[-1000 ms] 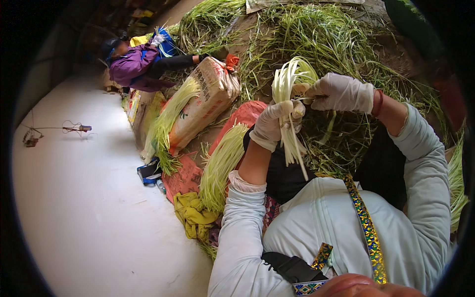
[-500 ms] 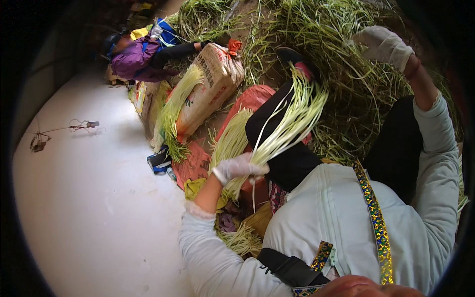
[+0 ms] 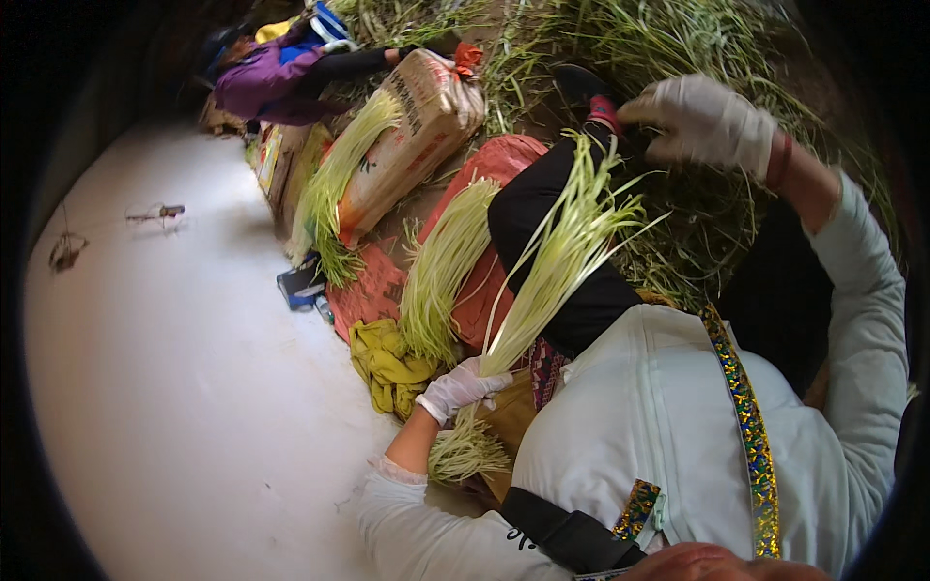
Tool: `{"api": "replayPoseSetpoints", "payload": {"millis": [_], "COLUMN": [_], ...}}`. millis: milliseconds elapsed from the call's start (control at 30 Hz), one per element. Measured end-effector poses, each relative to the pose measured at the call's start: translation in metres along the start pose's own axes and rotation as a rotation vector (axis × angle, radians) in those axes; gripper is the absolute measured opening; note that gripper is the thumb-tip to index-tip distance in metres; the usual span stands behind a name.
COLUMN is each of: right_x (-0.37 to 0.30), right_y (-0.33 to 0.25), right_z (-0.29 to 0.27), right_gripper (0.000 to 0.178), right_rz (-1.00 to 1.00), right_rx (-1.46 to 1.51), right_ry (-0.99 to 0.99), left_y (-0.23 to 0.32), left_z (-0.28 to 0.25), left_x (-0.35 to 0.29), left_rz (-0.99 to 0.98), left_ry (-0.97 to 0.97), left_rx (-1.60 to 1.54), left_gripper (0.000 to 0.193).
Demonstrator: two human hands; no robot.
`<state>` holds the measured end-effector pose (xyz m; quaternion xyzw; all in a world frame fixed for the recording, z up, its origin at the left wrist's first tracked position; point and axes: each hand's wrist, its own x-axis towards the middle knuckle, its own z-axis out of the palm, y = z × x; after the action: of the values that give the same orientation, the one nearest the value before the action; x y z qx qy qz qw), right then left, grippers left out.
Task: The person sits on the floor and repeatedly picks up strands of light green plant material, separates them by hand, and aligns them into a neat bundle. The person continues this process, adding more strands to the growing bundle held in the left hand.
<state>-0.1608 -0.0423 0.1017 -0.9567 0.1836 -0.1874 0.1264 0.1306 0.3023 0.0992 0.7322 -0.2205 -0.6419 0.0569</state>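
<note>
My left hand, in a white glove, is closed round the lower part of a bunch of long, pale yellow-green leafy stalks. The bunch fans out up and to the right over my dark-trousered leg, and its cut ends stick out below the fist. My right hand, also gloved, is raised to the right of the leafy tips. Its fingers are curved and apart, with nothing seen in them. A second bunch of such stalks lies on a red sack just beyond my left hand.
More stalks lie across a stuffed woven sack farther off. Loose green leaves cover the ground ahead and right. A yellow cloth lies near my left wrist. At the upper left sits another person in purple. A pale wall or floor surface fills the left.
My right hand has come leftward from over the leaf heap toward the bunch's tips. My left hand, still gripping the bunch, has dropped slightly. The other person's arm has moved.
</note>
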Motion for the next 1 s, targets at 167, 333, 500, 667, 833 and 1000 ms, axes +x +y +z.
{"api": "replayPoseSetpoints", "payload": {"millis": [167, 333, 500, 667, 833, 1000], "right_x": [0.017, 0.026, 0.025, 0.050, 0.063, 0.058], "right_y": [-0.163, -0.207, -0.159, -0.095, -0.089, -0.131], "right_z": [0.055, 0.109, 0.077, 0.011, 0.001, 0.031], "right_gripper": [0.047, 0.028, 0.010, 0.018, 0.030, 0.029], "right_rz": [-0.617, -0.634, -0.527, -0.224, 0.083, 0.068], "right_rx": [-0.006, 0.071, -0.039, 0.336, 1.297, 1.515], "right_ry": [0.121, 0.222, 0.071, -0.039, -0.228, -0.544], "left_y": [0.034, 0.037, 0.039, 0.050, 0.092, 0.155], "left_z": [0.026, 0.034, 0.022, -0.018, -0.011, 0.003], "left_x": [-0.017, -0.027, -0.028, -0.037, -0.019, -0.011], "left_rz": [0.163, 0.244, 0.298, 0.612, 0.892, 1.760], "left_ry": [-0.281, -0.241, -0.266, -0.180, 0.328, 0.306], "left_rx": [-0.518, -0.575, -0.425, -0.387, 0.113, -0.150], "left_gripper": [0.016, 0.015, 0.016, 0.014, 0.032, 0.066]}}
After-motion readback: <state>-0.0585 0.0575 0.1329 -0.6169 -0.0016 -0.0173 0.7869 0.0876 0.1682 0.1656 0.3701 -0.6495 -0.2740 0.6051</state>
